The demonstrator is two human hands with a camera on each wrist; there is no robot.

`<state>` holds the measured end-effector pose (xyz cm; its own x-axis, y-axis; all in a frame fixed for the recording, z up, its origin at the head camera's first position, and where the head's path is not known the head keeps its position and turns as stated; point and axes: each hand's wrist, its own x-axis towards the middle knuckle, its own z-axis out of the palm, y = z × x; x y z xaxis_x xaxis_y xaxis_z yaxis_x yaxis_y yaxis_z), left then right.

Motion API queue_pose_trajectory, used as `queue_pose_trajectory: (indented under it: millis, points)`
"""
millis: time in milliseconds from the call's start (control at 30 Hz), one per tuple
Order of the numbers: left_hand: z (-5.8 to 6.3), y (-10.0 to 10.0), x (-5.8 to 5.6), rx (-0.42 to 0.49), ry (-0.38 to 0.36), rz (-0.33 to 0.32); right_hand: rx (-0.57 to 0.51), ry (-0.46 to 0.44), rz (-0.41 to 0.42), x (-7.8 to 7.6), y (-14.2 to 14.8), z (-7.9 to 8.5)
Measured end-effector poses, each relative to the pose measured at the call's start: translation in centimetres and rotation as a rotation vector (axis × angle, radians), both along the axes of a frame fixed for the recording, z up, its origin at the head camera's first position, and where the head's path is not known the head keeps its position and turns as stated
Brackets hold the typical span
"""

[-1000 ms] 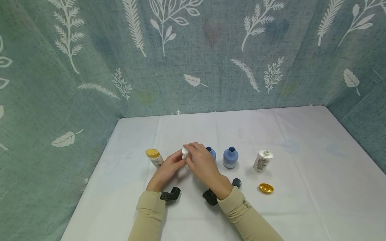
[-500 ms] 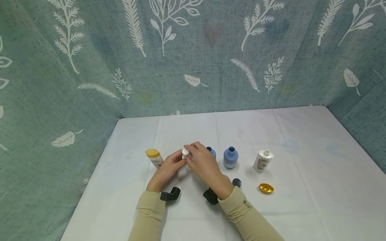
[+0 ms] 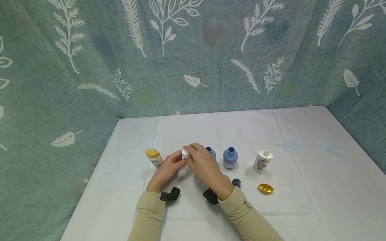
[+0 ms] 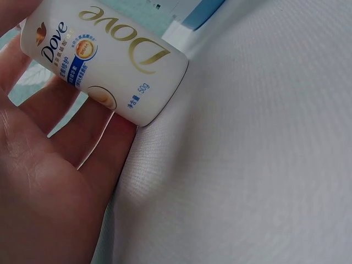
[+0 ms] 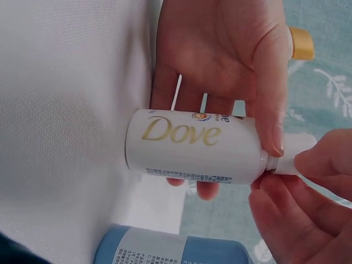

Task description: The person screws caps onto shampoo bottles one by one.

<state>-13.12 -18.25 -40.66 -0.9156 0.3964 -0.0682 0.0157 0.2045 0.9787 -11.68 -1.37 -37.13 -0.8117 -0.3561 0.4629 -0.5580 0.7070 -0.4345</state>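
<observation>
A small white Dove bottle (image 5: 187,146) stands upright on the white tablecloth, between my two hands. My left hand (image 3: 167,170) grips it from the left, fingers behind and thumb near the shoulder, as the right wrist view shows. With thumb and fingertips, my right hand (image 3: 205,167) pinches the white cap (image 5: 292,147) on top of the bottle. The cap sits on the neck; how tightly cannot be seen. In the left wrist view the bottle's printed side shows, while its top is cut off.
Left of my hands stands a white bottle with a yellow cap (image 3: 153,154). On the right are two uncapped blue bottles (image 3: 230,158), one partly hidden, and an uncapped white bottle (image 3: 262,161). A dark cap (image 3: 236,182) and a gold cap (image 3: 266,188) lie nearer me.
My right fingers have shifted slightly around the white cap. The bottle, my left hand and the other things keep their places.
</observation>
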Motion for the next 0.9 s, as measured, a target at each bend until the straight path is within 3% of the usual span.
queue_pose_trajectory:
  millis: [200, 333, 433, 667, 900]
  points:
    - [-1.7, -0.3, -0.6, -0.038, 0.001, 0.055, 0.002, 0.017, -0.006, 0.0, 0.0, -0.1]
    - [-1.8, -0.3, -0.7, -0.024, -0.016, 0.057, 0.003, 0.027, -0.015, -0.1, 0.0, -0.1]
    - [-1.5, -0.3, -0.6, -0.005, -0.043, 0.046, 0.010, 0.034, -0.020, -0.1, 0.1, -0.1]
    - [0.7, 0.3, 0.3, -0.001, -0.058, 0.023, 0.011, 0.047, -0.028, -0.1, 0.1, -0.2]
    - [0.7, 0.3, 0.4, 0.003, -0.069, 0.028, 0.001, 0.061, -0.032, -0.1, 0.1, -0.2]
